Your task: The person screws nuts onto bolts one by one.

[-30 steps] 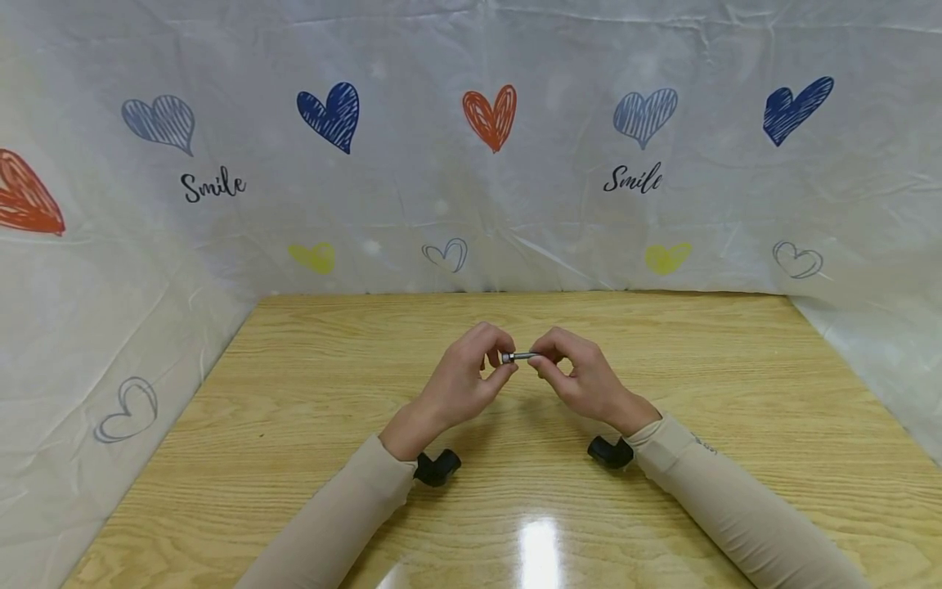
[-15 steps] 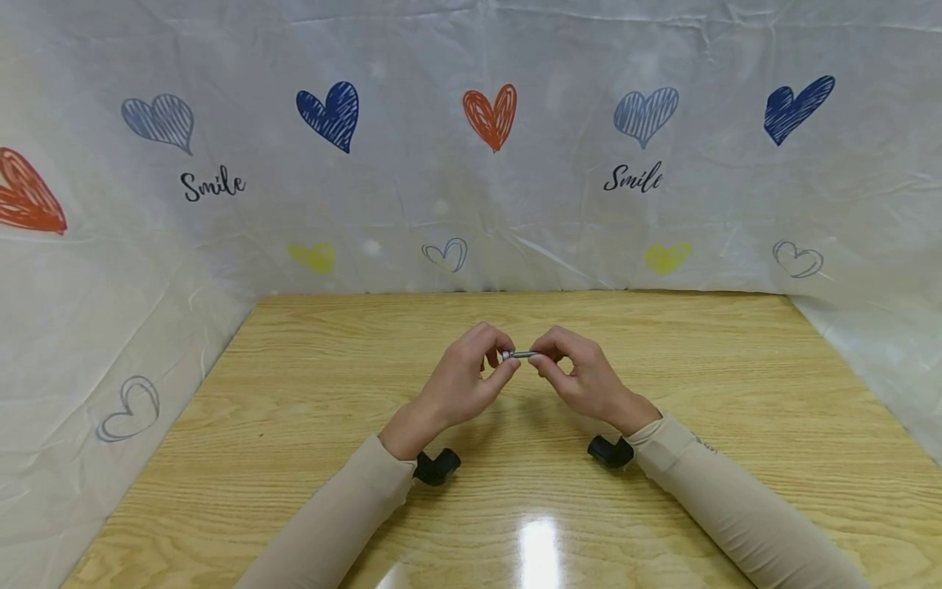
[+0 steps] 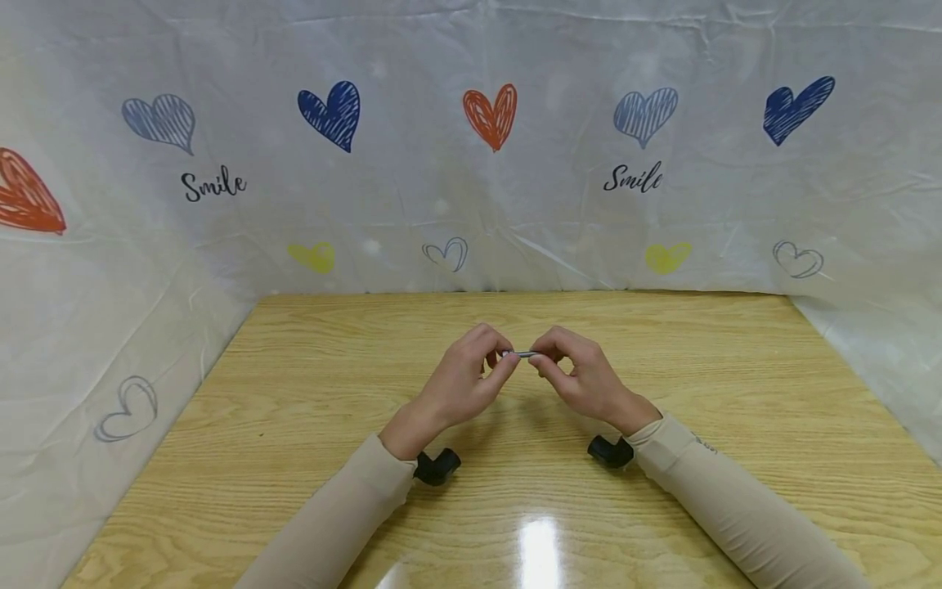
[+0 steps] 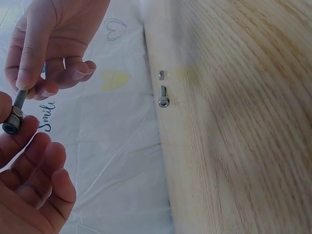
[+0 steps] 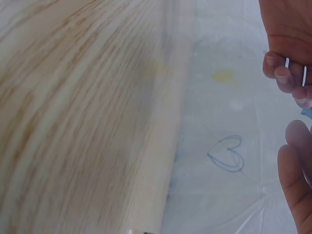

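A dark metal bolt (image 4: 20, 99) lies roughly level between both hands above the table, a hex nut (image 4: 17, 112) on its thread close to the round socket head. My left hand (image 3: 471, 372) pinches the nut between thumb and forefinger; its other fingers are loosely curled. At the threaded end, my right hand (image 3: 577, 372) pinches the bolt with thumb and forefinger, covering the tip. In the head view the left fingertips mostly hide nut and head. The right wrist view shows parts of both hands at its right edge, with the bolt out of sight.
In the left wrist view, a second socket-head bolt (image 4: 164, 97) and a loose nut (image 4: 161, 74) lie on the wooden table (image 3: 331, 409) near its far edge. A white sheet (image 3: 412, 196) printed with hearts hangs behind it. Black wrist pieces (image 3: 437, 467) project below both sleeves.
The left thumb and forefinger have shifted slightly along the bolt and round it, covering more of the nut and head. The right hand has stayed where it was.
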The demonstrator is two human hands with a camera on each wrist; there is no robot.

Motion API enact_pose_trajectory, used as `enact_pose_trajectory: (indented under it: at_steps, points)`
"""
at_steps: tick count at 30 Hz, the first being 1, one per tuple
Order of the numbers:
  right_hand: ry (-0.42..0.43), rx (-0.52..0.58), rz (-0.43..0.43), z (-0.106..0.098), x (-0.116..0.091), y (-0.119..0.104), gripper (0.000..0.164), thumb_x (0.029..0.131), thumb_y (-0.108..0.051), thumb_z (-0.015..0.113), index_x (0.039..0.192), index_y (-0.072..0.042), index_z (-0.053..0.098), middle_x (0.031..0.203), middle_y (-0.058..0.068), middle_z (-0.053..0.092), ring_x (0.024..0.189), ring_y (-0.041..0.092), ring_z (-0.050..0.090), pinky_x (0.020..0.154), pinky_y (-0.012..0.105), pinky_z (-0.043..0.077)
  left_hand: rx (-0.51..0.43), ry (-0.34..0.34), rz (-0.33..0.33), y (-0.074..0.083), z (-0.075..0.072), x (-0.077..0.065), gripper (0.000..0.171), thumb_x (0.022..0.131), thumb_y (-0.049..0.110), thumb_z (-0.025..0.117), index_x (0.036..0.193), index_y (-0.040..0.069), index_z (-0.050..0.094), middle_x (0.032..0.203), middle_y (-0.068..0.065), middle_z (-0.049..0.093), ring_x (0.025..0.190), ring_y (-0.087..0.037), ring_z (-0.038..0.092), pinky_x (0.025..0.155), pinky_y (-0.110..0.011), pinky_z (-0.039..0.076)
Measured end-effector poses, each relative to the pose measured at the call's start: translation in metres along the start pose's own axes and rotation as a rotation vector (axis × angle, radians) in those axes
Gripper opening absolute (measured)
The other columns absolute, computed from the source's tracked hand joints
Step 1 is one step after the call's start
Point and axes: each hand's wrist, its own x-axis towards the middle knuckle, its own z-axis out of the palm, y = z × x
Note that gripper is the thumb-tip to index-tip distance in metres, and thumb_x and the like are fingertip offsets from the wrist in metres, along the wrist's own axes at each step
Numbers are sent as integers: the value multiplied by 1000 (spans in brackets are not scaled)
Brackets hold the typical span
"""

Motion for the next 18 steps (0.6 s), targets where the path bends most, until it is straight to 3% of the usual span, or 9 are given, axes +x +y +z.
enact_pose_trajectory:
  at_steps: [10,14,18]
  points:
    - [9,-12,-16,-2,5,-14,5,89,5,63,92,3,60,79,9,59,65,14,56,62,27,49,-11,11,19,0,-1,0,13,93,21,64,100,10,59,92,0,55,75,-17,51,65,-29,45]
    - [12,-22,-18,-5,11,-30,9,85,11,63,91,5,59,78,9,59,65,16,56,62,27,49,7,16,39,-1,-1,1,23,88,16,70,104,8,56,93,0,54,75,-15,50,64,-26,43]
    - [9,-18,-10,-7,13,-37,6,87,8,63,90,6,59,78,9,59,65,16,56,63,27,49,15,14,61,-1,-1,1,22,86,7,72,101,8,55,91,0,53,75,-13,50,62,-25,42]
